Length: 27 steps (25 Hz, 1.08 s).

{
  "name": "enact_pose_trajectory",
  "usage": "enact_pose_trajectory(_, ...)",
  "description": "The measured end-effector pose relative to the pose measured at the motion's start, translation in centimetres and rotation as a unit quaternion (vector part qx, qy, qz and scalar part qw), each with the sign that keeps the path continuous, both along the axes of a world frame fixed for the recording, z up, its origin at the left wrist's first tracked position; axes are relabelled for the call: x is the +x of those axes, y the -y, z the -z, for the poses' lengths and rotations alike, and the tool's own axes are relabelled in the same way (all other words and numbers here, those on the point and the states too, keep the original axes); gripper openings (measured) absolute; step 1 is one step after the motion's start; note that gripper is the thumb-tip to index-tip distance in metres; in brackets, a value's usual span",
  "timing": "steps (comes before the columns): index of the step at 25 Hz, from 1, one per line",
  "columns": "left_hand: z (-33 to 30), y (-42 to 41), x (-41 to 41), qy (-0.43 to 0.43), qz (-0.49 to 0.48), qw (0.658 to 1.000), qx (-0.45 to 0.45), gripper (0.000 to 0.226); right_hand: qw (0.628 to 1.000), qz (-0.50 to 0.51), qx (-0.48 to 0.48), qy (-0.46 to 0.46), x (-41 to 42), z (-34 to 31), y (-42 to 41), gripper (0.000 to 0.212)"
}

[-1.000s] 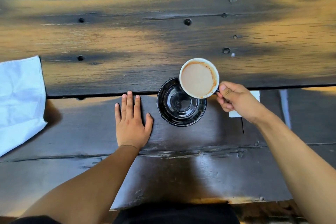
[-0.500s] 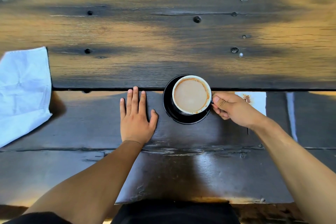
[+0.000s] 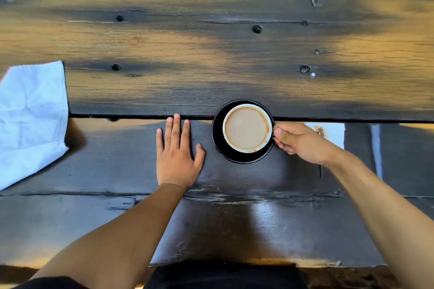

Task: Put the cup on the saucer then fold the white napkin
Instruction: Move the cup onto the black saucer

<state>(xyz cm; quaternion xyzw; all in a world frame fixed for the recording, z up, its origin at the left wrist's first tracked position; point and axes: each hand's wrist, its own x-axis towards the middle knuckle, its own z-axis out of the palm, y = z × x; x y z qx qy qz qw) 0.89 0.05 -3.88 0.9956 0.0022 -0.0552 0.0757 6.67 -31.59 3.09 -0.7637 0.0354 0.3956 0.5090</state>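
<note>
A white cup [image 3: 247, 128] full of milky coffee stands on the black saucer [image 3: 217, 138] in the middle of the dark wooden table. My right hand [image 3: 303, 142] pinches the cup's handle from the right side. My left hand [image 3: 177, 152] lies flat on the table, fingers straight, a little to the left of the saucer. The white napkin [image 3: 30, 119] lies spread and creased at the far left, partly out of view.
A small white paper with a brown stain [image 3: 328, 134] lies just behind my right hand. A gap [image 3: 141, 116] between two planks runs across the table behind the saucer. The table's near edge [image 3: 258, 263] is close to my body.
My right hand lowered the cup from above the saucer's far right rim down onto the saucer. The left hand stayed flat on the table.
</note>
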Motion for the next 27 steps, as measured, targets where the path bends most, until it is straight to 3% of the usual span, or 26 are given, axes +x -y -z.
enact_pose_trajectory(10, 0.0, 0.0, 0.0, -0.002, -0.001, 1.0, 0.0, 0.07, 0.992, -0.062, -0.093, 0.057, 0.6, -1.5, -0.5, 0.032)
enact_pose_trajectory(22, 0.1, 0.0, 0.0, 0.0, -0.001, 1.0, 0.001, 0.07, 0.99, -0.085, -0.106, 0.043, 1.5, -2.5, -0.3, 0.042)
enact_pose_trajectory(27, 0.3, 0.0, 0.0, 0.001, -0.001, 1.0, -0.001, 0.07, 0.989, -0.048, -0.135, 0.041, 1.3, -2.6, 0.0, 0.023)
